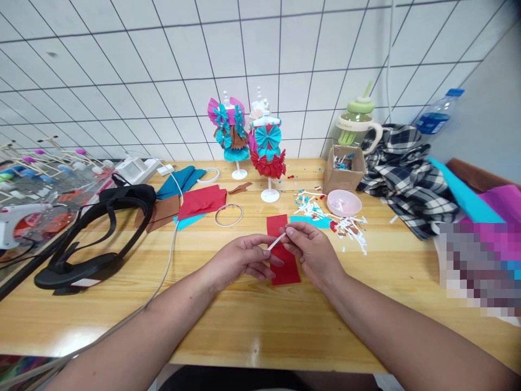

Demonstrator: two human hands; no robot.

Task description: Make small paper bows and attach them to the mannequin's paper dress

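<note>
Between my two hands, above a red paper strip [286,271], is a short, thin white strip [277,242]. My left hand [248,255] pinches its lower left end between thumb and finger, with the other fingers loosely curled. The upper right end is pinched by my right hand [311,247]. The red piece lies flat on the wooden table [228,320], partly covered by my fingers. Just behind my right hand lies a turquoise piece [311,221], beside a heap of white scraps [311,208].
Small dress forms in crinkled paper [268,141] stand at the back. A pink dish [344,203], a cardboard box [345,168] and a green-lidded jug [358,122] are to the right. Leftward lie red sheets [202,202], a tape ring [228,215], a black headset [97,271] and a cable [173,250].
</note>
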